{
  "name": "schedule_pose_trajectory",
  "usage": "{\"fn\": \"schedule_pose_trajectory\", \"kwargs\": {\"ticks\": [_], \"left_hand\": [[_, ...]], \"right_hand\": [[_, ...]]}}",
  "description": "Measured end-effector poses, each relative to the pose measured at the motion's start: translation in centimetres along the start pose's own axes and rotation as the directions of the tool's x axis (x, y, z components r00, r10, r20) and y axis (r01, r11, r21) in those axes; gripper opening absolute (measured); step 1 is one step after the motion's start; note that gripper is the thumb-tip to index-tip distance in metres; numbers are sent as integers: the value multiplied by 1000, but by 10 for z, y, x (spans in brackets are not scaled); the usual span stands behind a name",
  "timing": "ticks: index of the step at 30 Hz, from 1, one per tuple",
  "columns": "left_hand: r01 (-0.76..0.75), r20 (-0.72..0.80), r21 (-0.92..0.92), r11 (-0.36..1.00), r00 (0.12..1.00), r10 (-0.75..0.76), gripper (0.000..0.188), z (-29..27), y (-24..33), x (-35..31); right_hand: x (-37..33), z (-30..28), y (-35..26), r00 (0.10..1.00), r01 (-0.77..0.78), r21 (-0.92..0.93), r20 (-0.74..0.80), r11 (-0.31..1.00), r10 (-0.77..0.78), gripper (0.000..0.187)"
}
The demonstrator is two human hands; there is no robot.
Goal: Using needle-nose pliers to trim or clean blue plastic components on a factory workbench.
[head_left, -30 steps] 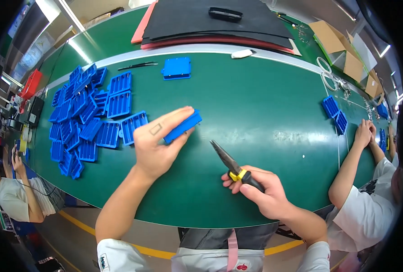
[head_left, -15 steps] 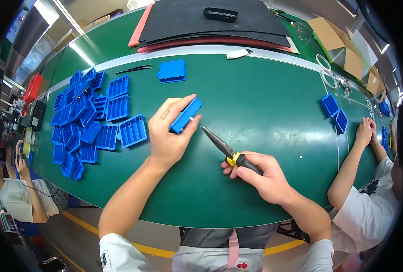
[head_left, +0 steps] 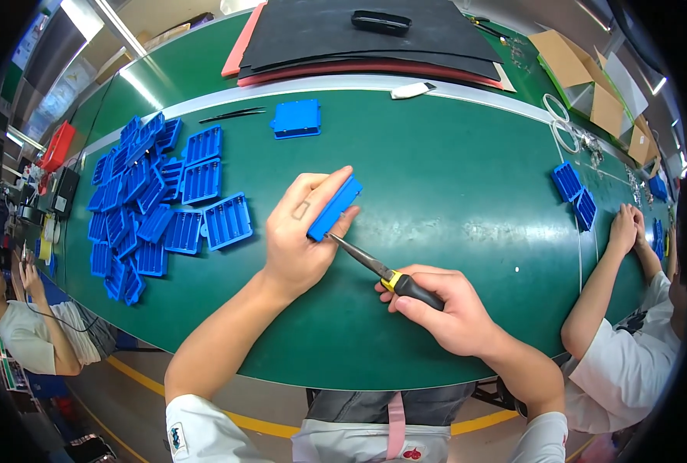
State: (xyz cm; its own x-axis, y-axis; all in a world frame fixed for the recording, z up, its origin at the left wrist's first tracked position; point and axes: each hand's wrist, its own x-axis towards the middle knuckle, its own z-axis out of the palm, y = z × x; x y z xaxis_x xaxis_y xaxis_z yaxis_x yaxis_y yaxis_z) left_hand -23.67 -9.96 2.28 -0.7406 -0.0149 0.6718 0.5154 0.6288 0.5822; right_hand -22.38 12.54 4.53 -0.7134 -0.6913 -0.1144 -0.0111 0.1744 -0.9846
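My left hand (head_left: 303,229) is closed around a blue plastic case (head_left: 336,207), tilted with its narrow side up. In my right hand (head_left: 449,310) is a pair of needle-nose pliers (head_left: 380,268) with black and yellow handles. The pliers' tip is at the lower end of the case, by my left fingers; whether it grips anything there is too small to tell. A heap of blue battery boxes (head_left: 139,197) with open compartments lies to the left of my left hand. Beyond my hands sits a single closed blue box (head_left: 296,119).
Black tweezers (head_left: 233,115) and a white-handled cutter (head_left: 412,90) lie toward the back. Black and pink foam sheets (head_left: 367,54) are stacked at the far edge. Two blue boxes (head_left: 574,197) lie at right, near a co-worker's hands (head_left: 627,228). Another person (head_left: 41,316) sits at left.
The pliers' tip has come to the lower end of the blue case. My left hand has shifted slightly right with the case and turned a little.
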Motion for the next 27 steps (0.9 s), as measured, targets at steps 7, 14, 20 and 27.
{"fn": "schedule_pose_trajectory", "kwargs": {"ticks": [7, 14, 20, 27], "left_hand": [[-67, 3, 61, 996, 998, 67, 45, 1, -2, 1], [-113, 7, 73, 991, 994, 113, 45, 2, -9, 3], [-295, 96, 246, 923, 955, 280, 47, -6, -23, 7], [-243, 0, 160, 957, 969, 246, 43, -14, -14, 10]], "right_hand": [[-1, 2, 5, 1000, -2, -4, 2, 1000, 2, 17], [-2, 6, 5, 993, 111, -49, -39, 993, -113, 16], [-4, 0, -5, 997, -75, -41, 11, 996, 76, 20], [-1, -1, 5, 997, -81, 176, -2, 981, 82, 22]]}}
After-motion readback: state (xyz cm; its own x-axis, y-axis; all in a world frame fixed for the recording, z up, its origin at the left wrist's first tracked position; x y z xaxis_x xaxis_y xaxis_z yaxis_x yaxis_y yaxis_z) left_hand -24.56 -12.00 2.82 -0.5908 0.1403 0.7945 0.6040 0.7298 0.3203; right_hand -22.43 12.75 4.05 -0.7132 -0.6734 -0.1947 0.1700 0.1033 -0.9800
